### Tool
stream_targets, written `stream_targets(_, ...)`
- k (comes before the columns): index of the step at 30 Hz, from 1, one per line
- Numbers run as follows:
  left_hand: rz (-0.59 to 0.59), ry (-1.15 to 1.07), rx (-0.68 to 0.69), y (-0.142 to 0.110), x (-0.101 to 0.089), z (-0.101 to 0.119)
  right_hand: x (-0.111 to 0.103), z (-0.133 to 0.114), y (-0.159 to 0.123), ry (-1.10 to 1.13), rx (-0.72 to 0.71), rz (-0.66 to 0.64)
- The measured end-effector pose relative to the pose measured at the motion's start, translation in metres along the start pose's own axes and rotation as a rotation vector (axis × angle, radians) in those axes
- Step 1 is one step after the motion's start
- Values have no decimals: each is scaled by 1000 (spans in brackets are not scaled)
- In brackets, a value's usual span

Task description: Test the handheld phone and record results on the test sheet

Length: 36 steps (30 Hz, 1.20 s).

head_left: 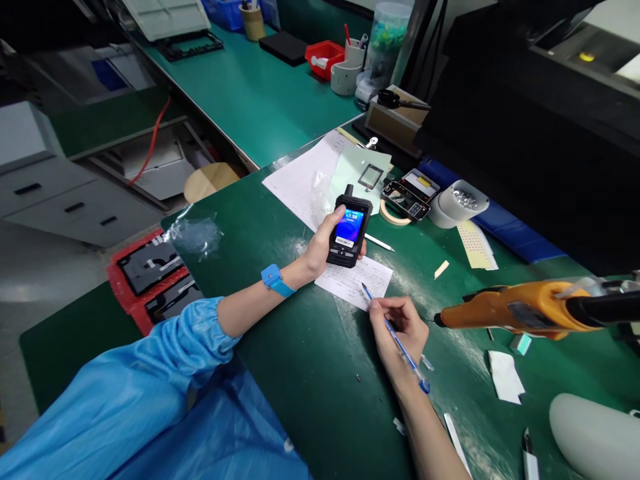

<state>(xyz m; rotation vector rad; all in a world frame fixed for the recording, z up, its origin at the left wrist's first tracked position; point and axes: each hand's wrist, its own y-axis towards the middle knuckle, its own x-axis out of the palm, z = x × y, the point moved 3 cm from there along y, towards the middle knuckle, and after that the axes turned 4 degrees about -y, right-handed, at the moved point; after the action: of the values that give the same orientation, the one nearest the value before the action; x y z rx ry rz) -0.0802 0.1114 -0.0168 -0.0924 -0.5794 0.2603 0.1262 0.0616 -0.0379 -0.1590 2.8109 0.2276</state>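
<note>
My left hand point(320, 250) is wrapped round a black handheld radio point(351, 230) with a stubby antenna, its thumb at the edge of the lit blue screen. The screen reads 1:58. In my right hand point(400, 330) is a blue pen point(399, 341), held in a writing grip. The pen's tip is over a small sheet of paper with handwriting point(373, 280); I cannot tell whether it touches. Part of that sheet lies hidden beneath the radio. A white pencil-like stick point(381, 243) rests just beyond the sheet.
An orange electric screwdriver point(515, 308) juts in from the right. Beyond the radio lie larger paper sheets point(295, 180), an opened device point(411, 193) and a white cup of small metal parts point(457, 203). A red tray point(143, 277) sits at the left, and a knife point(530, 457) lies at the lower right.
</note>
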Motion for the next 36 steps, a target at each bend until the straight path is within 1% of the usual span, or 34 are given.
stream_targets(2, -25, -18, -23, -1, 3, -2, 1, 6, 1, 37, 77, 1)
stream_targets(4, -35, -30, -61, -2, 5, -4, 0, 12, 4, 60, 120, -7)
stream_targets(8, -55, -64, -138, -4, 6, -6, -2, 19, 10, 35, 116, -49)
stream_targets(13, -92, -74, -183, -4, 8, -14, 2, 11, 5, -10, 113, -27)
stream_targets(17, -119, -21, -177, -4, 10, -18, 6, 6, 0, -25, 48, -39)
stream_targets(21, -156, 27, -152, -4, 8, -21, 4, 9, 2, -57, -13, -57)
stream_targets(26, -156, 42, -144, -2, 5, -24, -5, 18, 10, 0, 14, -21)
stream_targets(29, -150, 56, -161, -2, 5, -26, -8, 21, 12, 58, 31, -30)
stream_targets(33, -161, 88, -149, -2, 5, -25, -4, 21, 11, 40, 37, -96)
stream_targets(36, -181, 108, -114, -1, 4, -24, 0, 15, 6, 2, 24, -66)
